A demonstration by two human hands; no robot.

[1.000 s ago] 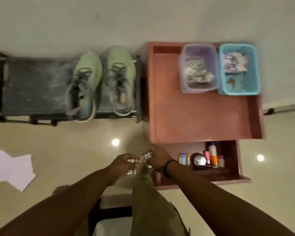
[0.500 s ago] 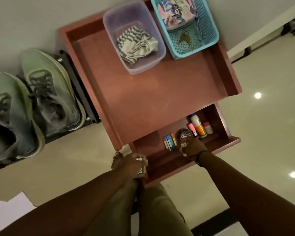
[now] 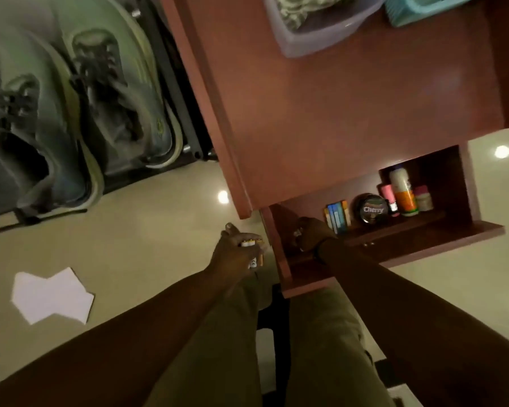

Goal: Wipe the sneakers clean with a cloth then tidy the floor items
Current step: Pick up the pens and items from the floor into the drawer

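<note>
A glossy pale floor (image 3: pixel 147 239) spreads below us, white paper (image 3: pixel 52 298) lying on it. The green sneakers (image 3: pixel 80 113) sit on the dark rack (image 3: pixel 185 113) beside the red-brown cabinet (image 3: pixel 321 113). Our left hand (image 3: pixel 235 254) curls around small batteries (image 3: pixel 252 252) — our right hand (image 3: pixel 309 233) reaches into the open drawer (image 3: pixel 394 236), but we cannot tell whether its fingers grip anything
</note>
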